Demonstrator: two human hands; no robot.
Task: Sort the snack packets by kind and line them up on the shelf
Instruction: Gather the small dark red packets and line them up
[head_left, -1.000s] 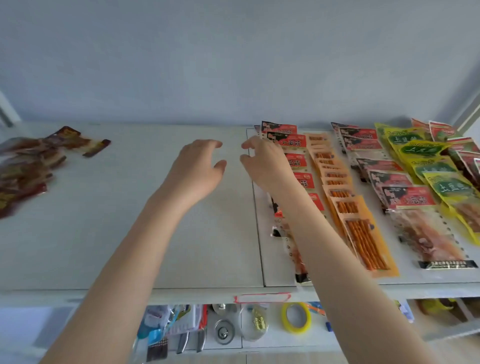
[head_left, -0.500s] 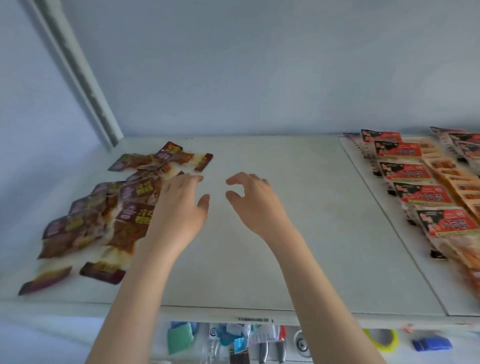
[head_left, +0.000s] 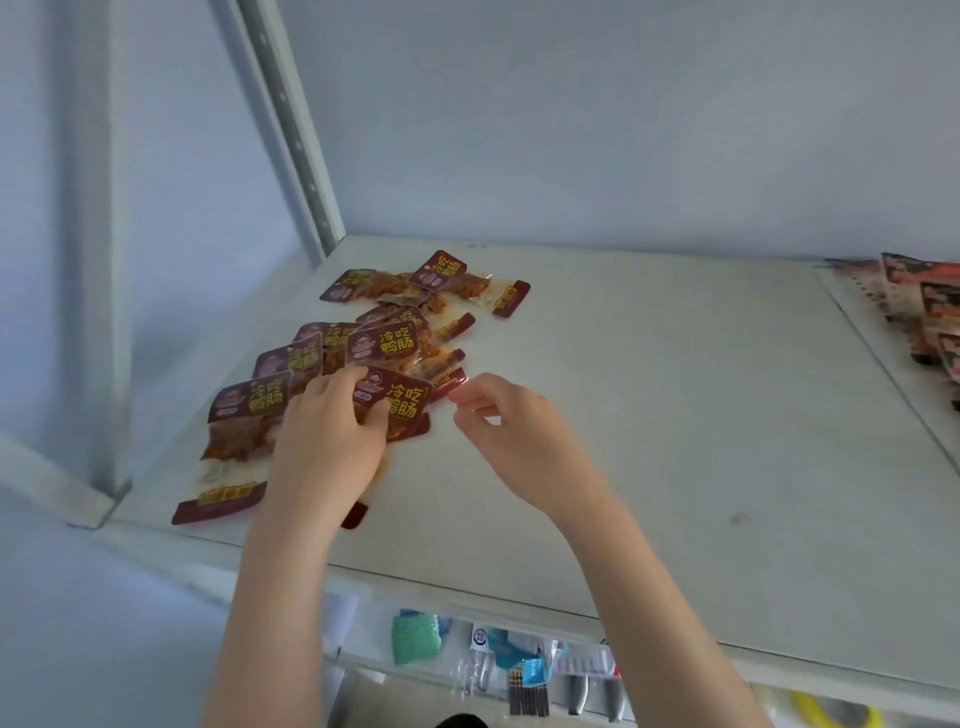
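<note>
A second ago both hands hovered empty over the sorted rows (head_left: 930, 306), which now sit only at the far right edge of the frame. Half a second ago they were crossing the bare middle of the shelf (head_left: 675, 415). Now they have reached the pile of dark red packets (head_left: 384, 343) at the left centre of the frame, lying loose and overlapping at mixed angles, not yet lined up. I judge that the earlier kinds are done and this last unsorted kind is being started. The left hand (head_left: 327, 447) is clamped on the front packet (head_left: 400, 402): its fingers curl over the packet's left edge and its thumb presses on the printed face, so the packet lies half under the hand, just right of the knuckles. The right hand (head_left: 519, 436) is just to the right of that packet, its fingers curled and its fingertips (head_left: 462, 397) drawn together at the red end strips that stick out of the pile there. Whether it pinches a strip or only nears it I cannot tell. The rest of the pile fans away from the left hand toward the upper left, and a broad bare stretch of shelf lies between the pile and the sorted rows.
</note>
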